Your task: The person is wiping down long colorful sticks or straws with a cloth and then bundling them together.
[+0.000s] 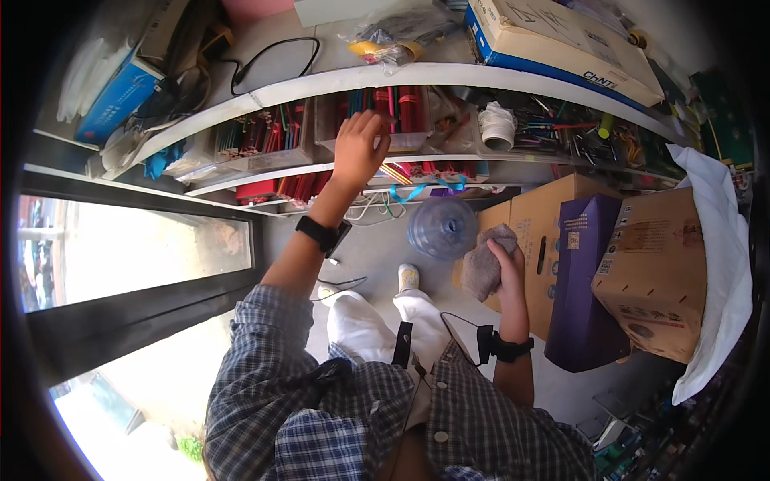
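My left hand (361,144) reaches up to the front of a clear plastic bin (379,141) on the middle shelf, which holds bundles of red and teal sticks or pencils. Its fingers are bent near the bin's rim; whether they grip anything is hard to see. In my right hand (510,264) is a crumpled grey-brown cloth (483,270), held low in front of the boxes. To the left of that bin stands another bin (261,159) with similar red bundles. A white roll (498,126) sits in a tray to the right, beside many pens.
A large blue-tinted water bottle (443,227) stands on the floor below the shelves. Cardboard boxes (652,264) and a purple box (580,288) are at the right, a white cloth (716,270) over one edge. The top shelf (385,75) overhangs the bins. Cables lie on the floor.
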Action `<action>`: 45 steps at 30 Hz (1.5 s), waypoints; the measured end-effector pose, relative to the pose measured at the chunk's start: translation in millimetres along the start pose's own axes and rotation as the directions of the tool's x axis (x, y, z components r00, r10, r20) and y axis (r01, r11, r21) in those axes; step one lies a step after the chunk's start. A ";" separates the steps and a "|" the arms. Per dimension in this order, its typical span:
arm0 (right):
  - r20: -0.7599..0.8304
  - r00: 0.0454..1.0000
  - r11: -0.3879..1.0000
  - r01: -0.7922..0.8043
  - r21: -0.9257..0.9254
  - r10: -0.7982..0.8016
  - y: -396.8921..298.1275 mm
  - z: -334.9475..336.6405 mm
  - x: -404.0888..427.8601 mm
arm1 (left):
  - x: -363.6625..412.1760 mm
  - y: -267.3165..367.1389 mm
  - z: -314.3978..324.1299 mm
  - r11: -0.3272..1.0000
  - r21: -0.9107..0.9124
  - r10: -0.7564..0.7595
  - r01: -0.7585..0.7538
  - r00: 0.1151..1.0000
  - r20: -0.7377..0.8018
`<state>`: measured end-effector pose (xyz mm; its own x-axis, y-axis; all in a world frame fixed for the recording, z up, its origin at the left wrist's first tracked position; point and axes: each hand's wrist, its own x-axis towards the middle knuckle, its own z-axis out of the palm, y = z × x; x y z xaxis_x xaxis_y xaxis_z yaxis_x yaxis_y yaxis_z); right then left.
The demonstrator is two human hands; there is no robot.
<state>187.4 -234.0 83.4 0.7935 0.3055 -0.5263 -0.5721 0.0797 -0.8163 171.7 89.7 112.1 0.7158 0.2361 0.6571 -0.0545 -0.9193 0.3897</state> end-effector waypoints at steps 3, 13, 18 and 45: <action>0.039 0.999 1.000 0.003 -0.001 -0.003 -6.9 5.5 3.0 | 25.8 -27.6 22.2 0.891 0.112 -0.454 0.441 0.851 0.264; 0.088 0.996 0.999 0.012 0.047 -0.016 -13.8 -3.8 13.6 | 52.1 -55.4 74.8 0.747 0.529 -0.658 0.403 0.559 0.504; 0.062 0.998 0.998 0.010 0.062 -0.014 -17.0 -11.1 15.6 | 53.3 -53.6 83.1 0.709 0.581 -0.692 0.399 0.553 0.464; 0.527 0.845 0.990 -0.133 0.047 0.088 -27.7 86.9 -3.7 | -86.0 119.4 -40.0 0.690 -0.300 -0.393 0.659 0.689 0.609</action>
<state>182.2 -154.9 128.7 0.5109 0.7654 -0.3913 -0.6815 0.0832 -0.7271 75.8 -27.7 128.0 0.9386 0.3319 -0.0937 0.2251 -0.3839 0.8955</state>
